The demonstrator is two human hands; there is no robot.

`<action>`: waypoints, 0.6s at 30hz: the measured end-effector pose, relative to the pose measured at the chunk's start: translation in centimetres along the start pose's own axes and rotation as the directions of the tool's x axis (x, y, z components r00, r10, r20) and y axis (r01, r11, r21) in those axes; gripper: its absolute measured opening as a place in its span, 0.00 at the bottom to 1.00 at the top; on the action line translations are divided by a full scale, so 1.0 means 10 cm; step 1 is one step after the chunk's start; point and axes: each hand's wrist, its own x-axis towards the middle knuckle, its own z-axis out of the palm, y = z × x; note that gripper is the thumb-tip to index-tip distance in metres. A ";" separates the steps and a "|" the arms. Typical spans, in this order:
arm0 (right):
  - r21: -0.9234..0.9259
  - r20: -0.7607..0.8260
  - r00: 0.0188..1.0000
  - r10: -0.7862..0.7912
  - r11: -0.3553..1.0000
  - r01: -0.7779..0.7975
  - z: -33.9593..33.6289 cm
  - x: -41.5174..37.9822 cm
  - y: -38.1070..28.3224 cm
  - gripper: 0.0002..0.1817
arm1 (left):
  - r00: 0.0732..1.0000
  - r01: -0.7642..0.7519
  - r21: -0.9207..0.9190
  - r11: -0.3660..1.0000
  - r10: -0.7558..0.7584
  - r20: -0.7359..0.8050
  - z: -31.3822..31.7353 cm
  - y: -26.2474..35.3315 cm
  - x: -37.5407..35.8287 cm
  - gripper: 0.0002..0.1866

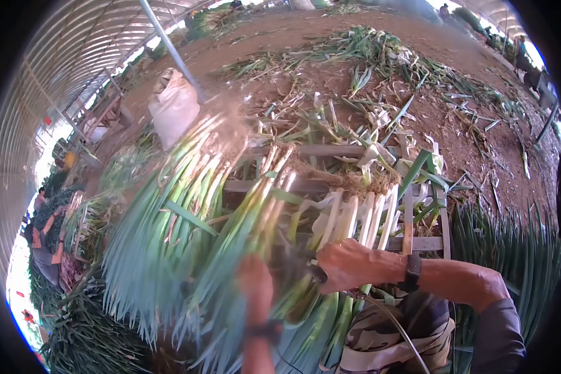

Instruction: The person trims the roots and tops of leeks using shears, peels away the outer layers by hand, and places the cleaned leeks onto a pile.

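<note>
My left hand (255, 280) is smeared by motion over a bunch of green onions (237, 215), so its fingers cannot be made out. Closed in a fist, my right hand (352, 265) lies across another bunch of green onions (366, 215), whose roots point away from me. A small dark object (318, 272) shows at its finger side, too blurred to name. Between the two hands everything is blurred. Further left lies a larger pile of green onions (162, 230), with long leaves toward me.
Under the bunches is a wooden slatted frame (427, 244). A whitish sack (173, 109) stands beside a metal pole (171, 50). Leaf scraps (380, 47) litter the brown soil. More green onions (505, 262) stand at the right. Another person (45, 258) is at the far left.
</note>
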 end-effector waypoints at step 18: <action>0.033 0.052 0.997 -0.052 0.998 0.051 0.07 -0.28 -0.08 0.24 | 0.994 0.079 0.155 0.985 -0.089 0.060 0.24 0.35 -0.06 0.18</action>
